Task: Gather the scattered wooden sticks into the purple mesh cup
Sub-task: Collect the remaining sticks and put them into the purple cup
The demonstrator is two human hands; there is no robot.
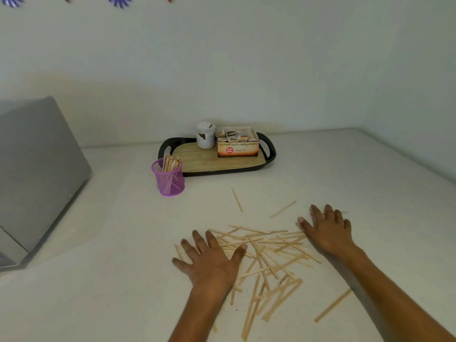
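from the head camera, both hands lie flat on the white counter (103, 243) with fingers spread and nothing gripped: the left hand (209, 260) rests on the left edge of the loose pile of wooden sticks (269, 255), the right hand (328, 230) at its right edge. it looks like the raking step, drawing the pile together before a pickup. the purple mesh cup (169, 177) stands upright well beyond the pile, just beside the front left corner of the black tray (270, 154), and already holds a bunch of sticks. next, i'd guess, the hands need to sweep inward, bundle a handful and lift it to the cup; strays lie apart, one far stick (237, 199) and one near the right forearm (333, 305).

sticks under the left palm are hidden, the grey box (37, 174) at left is cut off, and the print on the carton (238, 145) is too small to read.
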